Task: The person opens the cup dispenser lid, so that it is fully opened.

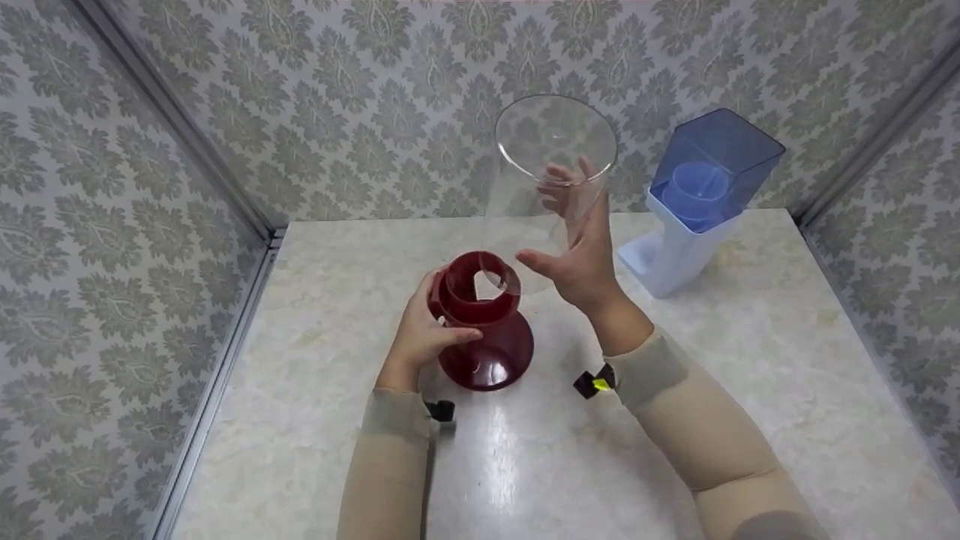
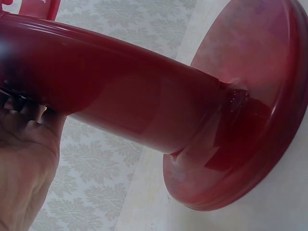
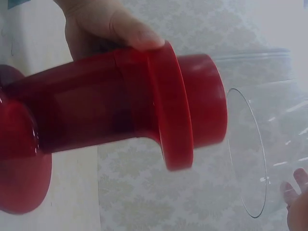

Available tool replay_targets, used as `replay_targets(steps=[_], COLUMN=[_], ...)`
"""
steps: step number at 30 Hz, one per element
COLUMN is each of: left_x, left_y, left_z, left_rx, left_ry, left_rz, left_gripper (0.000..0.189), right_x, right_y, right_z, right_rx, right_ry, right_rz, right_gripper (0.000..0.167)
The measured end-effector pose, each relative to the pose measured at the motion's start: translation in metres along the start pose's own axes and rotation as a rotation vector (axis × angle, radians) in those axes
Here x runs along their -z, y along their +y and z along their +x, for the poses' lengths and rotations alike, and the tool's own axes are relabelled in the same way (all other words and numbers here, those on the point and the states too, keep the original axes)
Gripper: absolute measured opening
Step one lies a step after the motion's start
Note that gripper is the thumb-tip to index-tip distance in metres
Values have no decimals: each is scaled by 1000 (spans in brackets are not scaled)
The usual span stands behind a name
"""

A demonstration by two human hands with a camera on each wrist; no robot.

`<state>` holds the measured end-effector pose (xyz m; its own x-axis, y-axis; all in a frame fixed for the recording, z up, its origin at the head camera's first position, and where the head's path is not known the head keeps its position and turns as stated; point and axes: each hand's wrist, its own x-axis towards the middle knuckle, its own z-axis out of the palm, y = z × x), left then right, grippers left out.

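Observation:
My left hand [image 1: 424, 330] grips a red plastic stand [image 1: 487, 356] around its upper part, thumb across the front. The stand has a wide round foot, a thick column, a collar and a narrower hollow neck [image 3: 204, 101]. My right hand [image 1: 585, 262] holds a large clear cylinder [image 1: 517, 202], with fingers showing through its wall and the thumb at the near side. The cylinder leans, its upper rim away from me. In the right wrist view its lower rim is close beyond the neck's end, and in the head view it overlaps the neck.
Back right on the pale marbled table [image 1: 315, 420] stands a white dispenser-like stand [image 1: 679, 259] topped by a translucent blue angular container [image 1: 720, 150]. Patterned wall panels [image 1: 397, 112] close in the back and both sides. Small black camera mounts sit at my wrists.

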<state>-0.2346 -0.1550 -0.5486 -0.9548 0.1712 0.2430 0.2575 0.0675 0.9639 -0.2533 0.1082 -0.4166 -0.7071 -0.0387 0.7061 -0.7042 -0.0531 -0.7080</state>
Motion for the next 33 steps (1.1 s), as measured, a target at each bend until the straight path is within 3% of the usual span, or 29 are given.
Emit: replay_targets(steps=[12, 18, 24, 28, 33], left_x=[0, -1, -1, -1, 0], left_y=[0, -1, -1, -2, 0], left_z=[0, -1, -4, -4, -1], left_rx=[-8, -1, 10, 11, 25], left_ry=[-7, -4, -5, -6, -6], left_rz=[4, 1, -5, -15, -12], left_gripper=[113, 113, 115, 117, 115], right_x=[35, 48, 57, 61, 59], right_y=[15, 30, 49, 63, 78], right_z=[-2, -8, -17, -20, -20], right_rx=[-8, -25, -93, -144, -183], right_ry=[108, 105, 79, 65, 65], right_rz=[23, 16, -17, -55, -106], right_gripper=[154, 152, 149, 140, 118])
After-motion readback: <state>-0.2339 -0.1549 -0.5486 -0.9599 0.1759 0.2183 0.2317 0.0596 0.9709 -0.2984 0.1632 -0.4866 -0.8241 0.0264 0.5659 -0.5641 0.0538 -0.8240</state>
